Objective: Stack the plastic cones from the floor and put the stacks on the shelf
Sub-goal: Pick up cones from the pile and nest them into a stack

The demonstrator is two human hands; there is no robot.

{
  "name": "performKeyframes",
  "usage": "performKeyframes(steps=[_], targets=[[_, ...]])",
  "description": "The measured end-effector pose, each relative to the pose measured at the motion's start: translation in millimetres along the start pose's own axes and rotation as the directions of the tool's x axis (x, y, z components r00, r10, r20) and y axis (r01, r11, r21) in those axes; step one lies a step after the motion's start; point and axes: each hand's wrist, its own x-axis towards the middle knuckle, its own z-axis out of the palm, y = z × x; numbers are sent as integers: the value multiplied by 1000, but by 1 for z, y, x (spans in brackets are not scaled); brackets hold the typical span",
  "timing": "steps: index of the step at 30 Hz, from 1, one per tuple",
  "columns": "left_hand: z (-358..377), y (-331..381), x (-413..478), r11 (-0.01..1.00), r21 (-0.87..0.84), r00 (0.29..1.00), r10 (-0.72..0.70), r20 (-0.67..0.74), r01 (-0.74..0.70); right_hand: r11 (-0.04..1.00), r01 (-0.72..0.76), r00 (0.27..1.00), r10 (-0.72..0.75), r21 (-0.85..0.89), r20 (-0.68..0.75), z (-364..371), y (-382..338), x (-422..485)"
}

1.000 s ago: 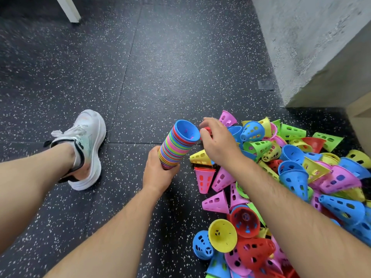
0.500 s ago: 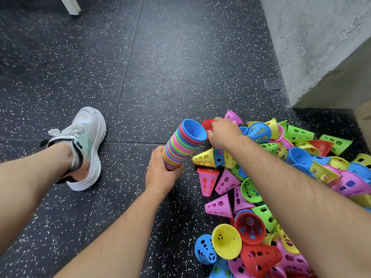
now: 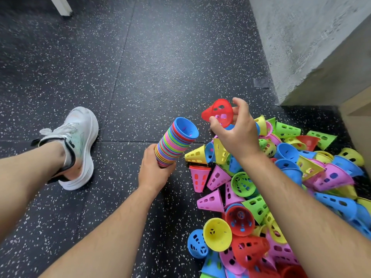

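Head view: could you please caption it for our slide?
Left hand grips a tilted stack of cones; right hand holds a red cone near its open top, beside the loose pile.

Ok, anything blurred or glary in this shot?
Head view: the red perforated plastic cone pinched in the right hand looks slightly motion-smeared; the multicoloured stack of plastic cones in the left hand is sharp; a bright patch lies on the speckled black floor; edges look wide-angle stretched.
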Motion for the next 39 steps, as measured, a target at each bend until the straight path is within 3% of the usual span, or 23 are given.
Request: performKeyframes(steps=[3,7,12,17,21,24,30,36,39], targets=[[0,1,0,1000,-4,1000,-8,4,8,995,39,999,-40,89,17,-1,-10,-4],[1,0,0,1000,-7,1000,-1,0,1,994,100,967,-109,50,232,6,-27,-12],[2,1,-1,1000,22,1000,-2,2,2,994,99,866,-64,-44,495,28,-31,-18],[2,0,1,999,37,1000,6,-2,-6,999,32,818,-22,-6,575,36,-25,-13],[3,-1,5,999,51,1000,6,-10,-6,1000,26,862,-20,-5,507,34,-14,7],[3,-3,6,998,57,1000,18,-2,-18,964,32,917,77,-264,391,34,4,36],[2,-6,7,999,24,999,29,16,-30,763,-38,874,339,-646,348,42,25,85],[0,-4,7,1000,3,1000,6,18,-6,613,-9,817,460,-790,348,55,36,100],[-3,-4,6,1000,-28,1000,3,17,-3,684,26,866,350,-729,358,58,37,97]])
